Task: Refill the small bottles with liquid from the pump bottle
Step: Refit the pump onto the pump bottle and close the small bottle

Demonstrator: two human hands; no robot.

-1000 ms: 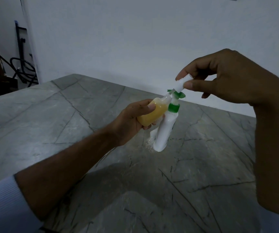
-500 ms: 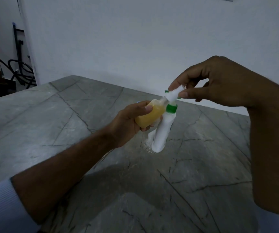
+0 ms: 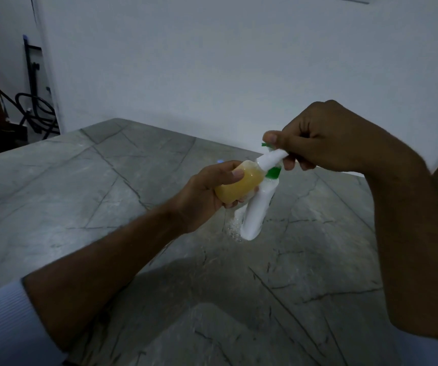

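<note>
My left hand (image 3: 202,194) grips a small clear bottle (image 3: 239,184) filled with yellow liquid, tilted so its neck points up and to the right. My right hand (image 3: 331,136) pinches a white cap (image 3: 272,159) that sits against this bottle's neck. Just behind them the white pump bottle (image 3: 256,210) with a green collar stands on the grey stone table (image 3: 107,207). Its green pump head is mostly hidden behind my right thumb.
A small clear glittery object (image 3: 235,225) lies against the pump bottle's base on its left side; I cannot tell what it is. A white wall runs behind the table. Dark cables and a stand (image 3: 34,109) sit at the far left.
My right hand has come down and to the left, bringing the white cap from above the pump head onto the yellow bottle's neck. My left hand has kept hold of the bottle.
</note>
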